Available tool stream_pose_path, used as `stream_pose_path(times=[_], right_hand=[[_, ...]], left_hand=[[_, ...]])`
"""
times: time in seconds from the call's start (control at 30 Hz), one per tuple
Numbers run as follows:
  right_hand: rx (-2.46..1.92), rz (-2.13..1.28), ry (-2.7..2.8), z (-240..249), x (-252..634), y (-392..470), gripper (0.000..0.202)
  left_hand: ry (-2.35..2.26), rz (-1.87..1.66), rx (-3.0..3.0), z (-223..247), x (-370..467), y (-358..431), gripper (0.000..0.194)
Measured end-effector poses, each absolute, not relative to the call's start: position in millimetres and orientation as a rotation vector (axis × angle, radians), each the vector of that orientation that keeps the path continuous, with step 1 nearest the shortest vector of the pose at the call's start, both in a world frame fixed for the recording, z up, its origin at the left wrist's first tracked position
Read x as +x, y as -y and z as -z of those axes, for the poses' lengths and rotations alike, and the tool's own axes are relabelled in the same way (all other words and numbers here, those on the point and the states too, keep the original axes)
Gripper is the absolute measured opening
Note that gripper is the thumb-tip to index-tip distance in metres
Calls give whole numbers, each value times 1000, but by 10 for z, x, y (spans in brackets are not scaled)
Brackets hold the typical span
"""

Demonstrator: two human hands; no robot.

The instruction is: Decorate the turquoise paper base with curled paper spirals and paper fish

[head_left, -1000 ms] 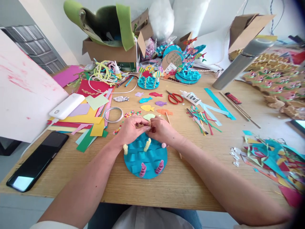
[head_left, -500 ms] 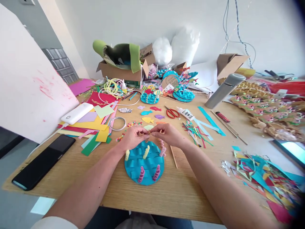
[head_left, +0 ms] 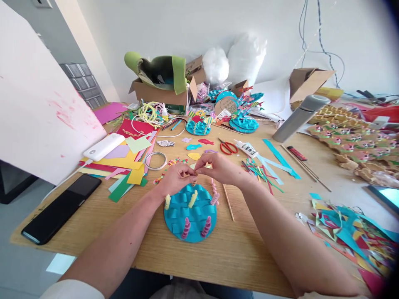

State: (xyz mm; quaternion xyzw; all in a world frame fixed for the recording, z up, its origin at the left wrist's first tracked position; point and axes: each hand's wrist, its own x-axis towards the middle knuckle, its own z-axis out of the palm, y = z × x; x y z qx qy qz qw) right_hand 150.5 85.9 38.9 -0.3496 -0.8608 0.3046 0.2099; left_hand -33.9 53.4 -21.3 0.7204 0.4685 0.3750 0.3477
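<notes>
Fuzzy curls rise from a woven blue disc

A round disc (head_left: 193,216) of glossy blue strips, woven over and under, lies flat on the wood-grained table (head_left: 264,261). Fuzzy-looking spirals stand on it: two purple curls (head_left: 186,228) at the near edge, a yellow curl (head_left: 193,199) mid-disc and another at the left, with pink twists (head_left: 215,197) at the right. Flat paper fish (head_left: 193,147) lie beyond, near red-handled scissors (head_left: 228,146).

At the back, an open cardboard box (head_left: 149,92) holds a bulky green piece (head_left: 178,74), soft-looking and curved. A second cardboard box (head_left: 311,85) gapes at right, its contents hidden. A white glue bottle (head_left: 247,148) lies on its side; what it holds is not visible.

The tan curl (head_left: 194,182) is at the disc's far edge, just under the fingertips. The left hand (head_left: 177,178) pinches it, thumb against fingers. The right hand (head_left: 216,168) bunches its fingertips at the top; whether they clamp the curl, I cannot tell.
</notes>
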Motion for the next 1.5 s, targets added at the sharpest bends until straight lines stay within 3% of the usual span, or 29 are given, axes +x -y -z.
stream_pose_path(times=[0.33,0.53,0.6,0.77,1.0,1.2,1.33,1.5], right_hand=[[-797,-435,2629,-331,1457,-833,17],[-854,-627,2539,-405,1561,-865,13],[-1022,-680,2552,-474,1633,-872,21],[-1453,-609,2925,-565,1751,-899,21],[-1379,-736,2922,-389,1689,-949,11],[-1251,-854,2874,-286,1617,-939,16],[-1284,-757,2967,-312,1663,-956,13],[-1546,-487,3128,-319,1732,-960,32]], left_hand=[[-1232,-960,1869,204,-358,-532,7],[-1216,-962,1839,164,-366,-514,10],[-1209,-960,1829,151,-367,-509,12],[-1211,-913,1845,145,-370,-512,20],[-1263,-883,1907,74,-388,-494,24],[-1326,-817,1953,101,-436,-523,21],[-1341,-743,2094,152,-436,-542,16],[-1360,-679,2190,160,-422,-545,15]])
